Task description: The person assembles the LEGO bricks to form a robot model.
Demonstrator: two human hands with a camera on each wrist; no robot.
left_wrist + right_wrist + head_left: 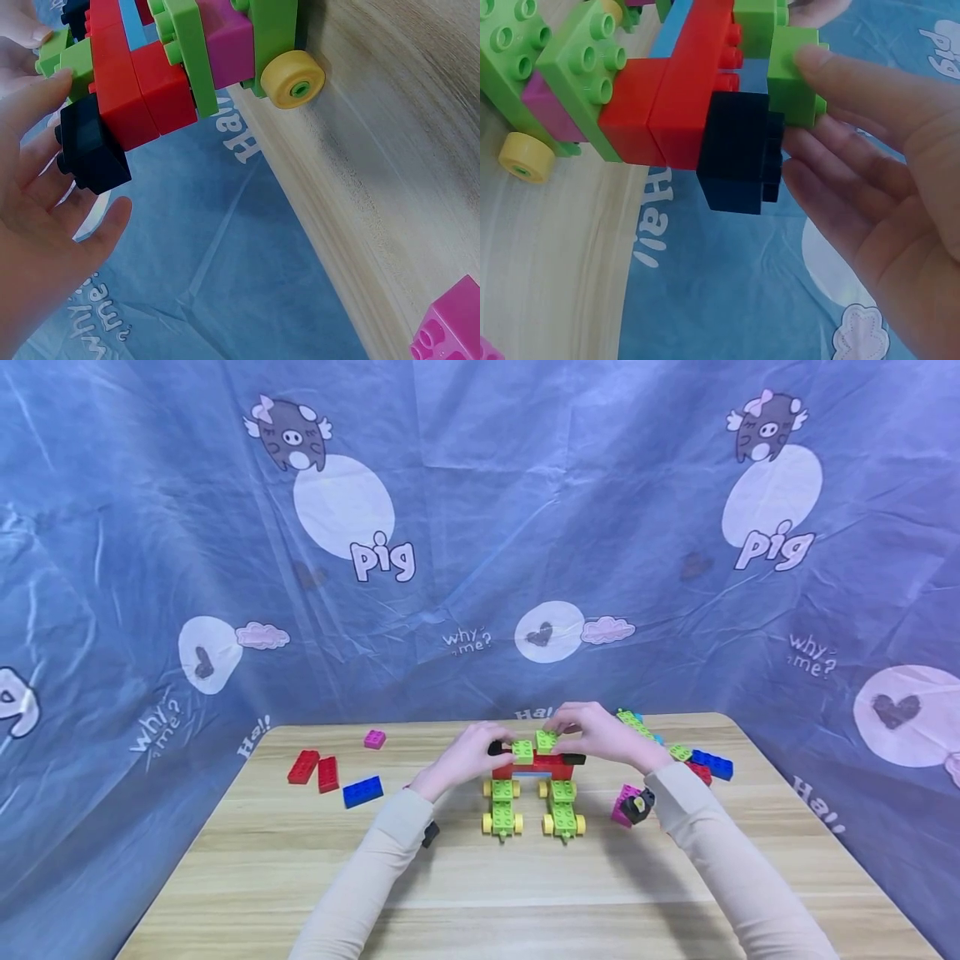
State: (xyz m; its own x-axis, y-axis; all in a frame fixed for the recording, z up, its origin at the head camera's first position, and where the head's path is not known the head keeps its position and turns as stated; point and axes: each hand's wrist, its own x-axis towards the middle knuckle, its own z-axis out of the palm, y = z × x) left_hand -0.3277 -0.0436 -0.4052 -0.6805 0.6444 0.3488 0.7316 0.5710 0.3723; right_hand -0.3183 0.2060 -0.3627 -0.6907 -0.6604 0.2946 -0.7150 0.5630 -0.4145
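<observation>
A toy-brick build stands mid-table, with wheeled green bases (503,817) carrying a red brick row (534,768). Black bricks (94,142) cap the row's ends, and a thin blue piece (135,26) shows under it. My left hand (474,758) pinches one green brick (522,752) on top of the red row, its fingers passing behind the black brick. With thumb and fingers my right hand (600,737) holds a second green brick (791,75), slightly higher than the first and beside it. A gap shows between this brick and the red studs in the right wrist view.
Red bricks (303,767), a blue brick (363,792) and a small pink brick (375,739) lie to the left. On the right are a pink brick (624,806), a blue brick (712,764) and several green pieces (633,722). A patterned blue cloth (480,527) surrounds the table.
</observation>
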